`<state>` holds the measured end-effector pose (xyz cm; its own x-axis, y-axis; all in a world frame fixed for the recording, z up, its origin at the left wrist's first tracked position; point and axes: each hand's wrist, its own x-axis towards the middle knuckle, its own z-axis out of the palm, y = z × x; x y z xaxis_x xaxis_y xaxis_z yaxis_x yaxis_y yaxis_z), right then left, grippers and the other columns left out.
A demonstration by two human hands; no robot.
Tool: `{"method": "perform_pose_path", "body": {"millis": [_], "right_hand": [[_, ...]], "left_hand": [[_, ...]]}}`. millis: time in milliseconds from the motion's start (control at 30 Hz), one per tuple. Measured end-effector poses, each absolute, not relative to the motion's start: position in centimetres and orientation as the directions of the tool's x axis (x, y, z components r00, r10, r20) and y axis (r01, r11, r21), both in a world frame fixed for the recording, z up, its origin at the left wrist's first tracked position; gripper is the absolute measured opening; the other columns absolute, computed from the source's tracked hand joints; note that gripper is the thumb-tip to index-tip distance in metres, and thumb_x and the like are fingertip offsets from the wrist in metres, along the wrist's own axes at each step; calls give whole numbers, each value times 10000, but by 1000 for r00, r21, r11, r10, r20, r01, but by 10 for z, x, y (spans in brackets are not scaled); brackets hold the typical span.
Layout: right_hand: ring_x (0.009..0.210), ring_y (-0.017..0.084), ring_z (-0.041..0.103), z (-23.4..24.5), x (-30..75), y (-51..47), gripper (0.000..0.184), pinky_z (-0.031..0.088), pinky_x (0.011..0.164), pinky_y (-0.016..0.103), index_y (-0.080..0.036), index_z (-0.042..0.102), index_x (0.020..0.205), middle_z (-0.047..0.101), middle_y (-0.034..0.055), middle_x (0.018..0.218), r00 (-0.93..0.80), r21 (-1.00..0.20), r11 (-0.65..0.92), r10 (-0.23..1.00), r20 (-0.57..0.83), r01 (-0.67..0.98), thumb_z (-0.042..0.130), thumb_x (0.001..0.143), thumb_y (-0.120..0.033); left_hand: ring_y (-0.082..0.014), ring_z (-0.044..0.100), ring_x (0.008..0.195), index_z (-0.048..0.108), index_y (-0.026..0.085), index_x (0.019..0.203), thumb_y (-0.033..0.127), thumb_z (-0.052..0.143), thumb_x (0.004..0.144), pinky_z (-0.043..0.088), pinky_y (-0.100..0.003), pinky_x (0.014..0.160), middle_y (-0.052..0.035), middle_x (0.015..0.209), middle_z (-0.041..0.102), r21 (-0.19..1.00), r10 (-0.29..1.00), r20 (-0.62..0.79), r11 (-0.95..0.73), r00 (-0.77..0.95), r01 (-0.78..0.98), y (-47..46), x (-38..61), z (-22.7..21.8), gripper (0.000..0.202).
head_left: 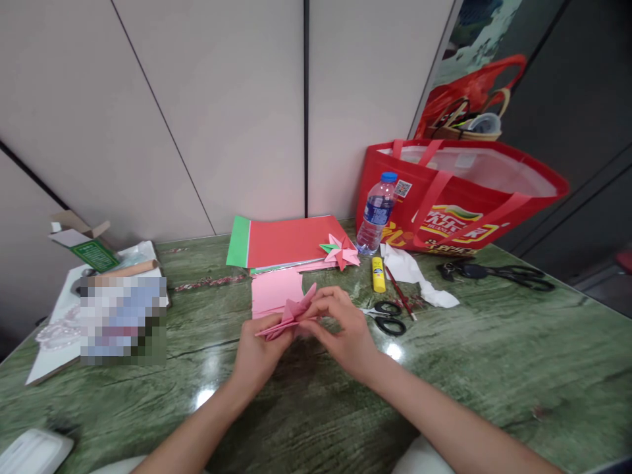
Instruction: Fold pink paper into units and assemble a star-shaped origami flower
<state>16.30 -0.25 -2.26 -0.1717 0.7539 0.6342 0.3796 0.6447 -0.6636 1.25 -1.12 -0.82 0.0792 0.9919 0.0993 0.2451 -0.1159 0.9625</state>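
L thumb + fingers of the left hand (264, 345) pinch the lower L edge of the folded pink paper (295, 308); thumb + forefinger of the right hand (345, 322) close on its R side, other R fingers curled above. Piece is up off the table (494, 375), centre, w/ both hands on it.

Progress, as far as I can judge: part-done. Several folds are in: flat layers stacked at the bottom, one pointed flap standing up btwn the hands. Flaps look uneven, so shaping is prob. unfinished; exact no. of folds can't be told, fingers cover some. Just behind, pink sheets (276, 289) lie flat, apparently unused. A multi-pointed paper star (340, 251), pink/red w/ a bit of green, looks complete, crisp creases, sharp tips; it sits at the R end of the stack, partly on the red sheet (291, 240), smooth + matte, w/ a green sheet (237, 243) showing at its L.

R of the hands: scissors (389, 326) w/ black plastic loops, blades partly out of sight; yellow glue stick (378, 275), a smooth cylinder; thin dark-red pencil (401, 294); limp, crumpled white paper (415, 273). Further back: clear ribbed bottle (376, 217), blue cap, beside a boxy red bag (444, 197). Tabletop = glossy green, stone-like veining.
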Motion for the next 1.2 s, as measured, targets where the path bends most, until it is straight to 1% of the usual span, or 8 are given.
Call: {"method": "perform_pose_path", "body": {"millis": [100, 233, 333, 400, 567, 800, 1000, 1200], "right_hand": [[799, 184, 527, -23, 163, -2, 58, 414, 736, 340, -209, 562, 730, 579, 25, 740, -142, -694, 623, 772, 620, 361, 597, 770, -231], [743, 175, 522, -23, 163, 0, 61, 403, 723, 341, -206, 579, 711, 594, 12, 695, -124, -658, 638, 749, 651, 400, 621, 754, -214], [758, 182, 516, -25, 162, 1, 19, 400, 733, 357, -217, 620, 747, 641, 7, 697, -138, -603, 684, 700, 701, 411, 626, 751, -199], [783, 195, 516, -27, 162, 2, 61, 404, 739, 372, -223, 638, 790, 665, 9, 720, -141, -577, 710, 672, 727, 404, 647, 732, -206], [797, 201, 516, -31, 162, 4, 95, 409, 747, 396, -230, 658, 825, 674, 14, 737, -171, -561, 714, 669, 724, 419, 643, 735, -204], [816, 199, 498, -30, 162, 3, 64, 410, 741, 383, -220, 669, 798, 637, 26, 707, -186, -566, 696, 688, 701, 442, 627, 750, -214], [883, 200, 467, -31, 160, 3, 62, 421, 755, 360, -207, 666, 747, 540, 55, 822, -141, -571, 674, 695, 705, 468, 610, 760, -229], [915, 204, 454, -33, 159, 3, 70, 405, 789, 386, -214, 639, 735, 532, 47, 861, -151, -561, 667, 699, 699, 490, 588, 776, -239]], "left_hand": [[-78, 294, 450, 522, 140, 443, 207, 558, 626, 222, -202, 435, 47, 424, 383, 966, 994, 81, -96, 71, 242, -12, 14, -8, 198], [-78, 327, 424, 452, 154, 393, 205, 544, 627, 234, -199, 423, 43, 400, 409, 962, 992, 68, -94, 106, 257, -12, 15, -7, 256], [-80, 339, 423, 434, 157, 407, 223, 544, 650, 242, -198, 425, 45, 400, 410, 953, 992, 59, -89, 113, 288, -12, 15, -8, 274], [-79, 331, 422, 427, 160, 429, 233, 546, 657, 239, -197, 425, 50, 401, 400, 954, 993, 43, -73, 106, 292, -11, 14, -10, 268], [-83, 335, 444, 415, 162, 458, 250, 548, 675, 257, -200, 441, 51, 427, 398, 956, 993, 52, -81, 107, 281, -9, 12, -15, 269], [-78, 313, 459, 407, 158, 437, 218, 539, 694, 244, -195, 441, 46, 442, 390, 938, 985, 121, -155, 125, 311, -11, 13, -13, 296], [-74, 299, 458, 414, 156, 443, 215, 543, 695, 231, -192, 430, 49, 445, 377, 941, 987, 123, -150, 107, 302, -10, 13, -16, 289], [-74, 329, 444, 424, 154, 431, 198, 528, 703, 246, -191, 429, 44, 436, 415, 940, 982, 131, -167, 139, 297, -10, 14, -15, 294]]}}
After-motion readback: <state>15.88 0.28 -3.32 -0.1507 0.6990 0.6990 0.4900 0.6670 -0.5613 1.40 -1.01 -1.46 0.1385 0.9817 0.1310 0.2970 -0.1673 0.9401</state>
